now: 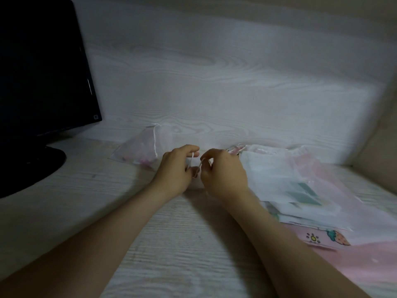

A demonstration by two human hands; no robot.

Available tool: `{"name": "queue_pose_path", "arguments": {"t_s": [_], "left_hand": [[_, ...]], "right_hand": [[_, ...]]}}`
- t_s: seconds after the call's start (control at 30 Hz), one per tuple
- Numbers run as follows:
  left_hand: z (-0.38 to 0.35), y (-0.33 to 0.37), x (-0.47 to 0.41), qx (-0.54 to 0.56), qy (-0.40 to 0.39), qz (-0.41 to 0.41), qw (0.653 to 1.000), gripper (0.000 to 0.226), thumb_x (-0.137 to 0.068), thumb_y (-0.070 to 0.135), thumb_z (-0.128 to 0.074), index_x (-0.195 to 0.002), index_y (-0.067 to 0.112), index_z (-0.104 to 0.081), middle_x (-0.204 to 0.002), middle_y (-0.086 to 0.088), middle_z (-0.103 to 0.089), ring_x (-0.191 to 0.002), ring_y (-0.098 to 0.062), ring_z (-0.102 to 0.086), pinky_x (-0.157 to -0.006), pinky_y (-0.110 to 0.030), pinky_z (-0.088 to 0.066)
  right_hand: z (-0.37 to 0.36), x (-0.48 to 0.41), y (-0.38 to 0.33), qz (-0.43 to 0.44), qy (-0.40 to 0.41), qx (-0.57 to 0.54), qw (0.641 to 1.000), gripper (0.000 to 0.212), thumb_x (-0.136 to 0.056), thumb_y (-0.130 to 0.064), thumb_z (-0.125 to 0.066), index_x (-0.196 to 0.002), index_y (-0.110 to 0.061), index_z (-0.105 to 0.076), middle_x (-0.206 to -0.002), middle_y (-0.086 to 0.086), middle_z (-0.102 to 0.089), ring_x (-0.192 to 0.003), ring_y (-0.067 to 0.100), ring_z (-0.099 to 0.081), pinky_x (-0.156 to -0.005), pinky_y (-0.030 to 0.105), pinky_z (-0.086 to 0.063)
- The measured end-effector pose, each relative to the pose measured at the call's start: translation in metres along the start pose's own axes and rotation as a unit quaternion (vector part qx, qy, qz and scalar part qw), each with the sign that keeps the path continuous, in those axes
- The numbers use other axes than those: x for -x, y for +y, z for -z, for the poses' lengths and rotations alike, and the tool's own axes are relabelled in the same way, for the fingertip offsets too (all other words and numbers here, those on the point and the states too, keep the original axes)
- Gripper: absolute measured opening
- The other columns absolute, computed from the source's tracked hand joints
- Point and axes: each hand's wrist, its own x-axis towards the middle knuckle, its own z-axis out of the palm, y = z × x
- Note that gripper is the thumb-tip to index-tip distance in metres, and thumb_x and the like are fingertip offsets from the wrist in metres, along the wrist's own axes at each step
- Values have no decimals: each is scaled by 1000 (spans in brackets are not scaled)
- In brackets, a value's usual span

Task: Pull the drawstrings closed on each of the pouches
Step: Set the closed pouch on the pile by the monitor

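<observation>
Close together at the middle of the pale wood-grain tabletop (171, 244), the left hand (176, 168) held the left drawstring (191, 158) in a narrow pinching grip, and the right hand (223, 171) pinched the right drawstring (201, 165) likewise; their pouch lay mostly hidden under the fingers. A cinched sheer pouch (144, 151) lay just behind the left hand. A loose pile of pouches (290, 179) spread beside the right wrist, and a dark monitor (43, 72) stood far left.

Bare left hand (175, 168), bare right hand (223, 172), slender wrists, forearms bare throughout
</observation>
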Motion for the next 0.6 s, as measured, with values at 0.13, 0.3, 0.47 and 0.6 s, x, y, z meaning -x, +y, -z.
{"name": "queue_pose_path", "arguments": {"t_s": [0.13,0.3,0.47,0.6], "left_hand": [[1,-2,-4,119,5,63,991,59,-89,3,-80,-143,21,-62,-133,7,-70,-102,-16,-75,-97,-41,-61],[0,3,-7,233,7,124,964,55,-93,-8,-67,-141,18,-63,-131,3,-71,-111,-13,-73,-92,-31,-62],[0,7,-6,279,25,137,950,50,-96,-12,-60,-139,13,-64,-129,1,-71,-96,-4,-75,-73,-15,-57],[-4,11,-7,312,35,140,939,44,-100,-12,-55,-137,10,-64,-128,-2,-71,-91,-2,-74,-71,-13,-56]], "right_hand": [[-4,-1,0,-13,71,-98,993,25,-90,-10,-54,-101,-16,-75,-71,3,-71,-64,22,-66,-66,39,-56],[1,1,-4,-17,72,-155,985,23,-90,-12,-57,-99,-12,-77,-72,-1,-73,-66,14,-68,-70,36,-58],[-3,4,-5,-38,22,-142,989,27,-82,-26,-58,-78,-7,-77,-69,11,-72,-68,27,-66,-69,38,-53],[-3,6,-4,-78,1,-155,985,44,-89,-33,-56,-65,2,-66,-56,16,-62,-55,29,-56,-57,37,-44]]}}
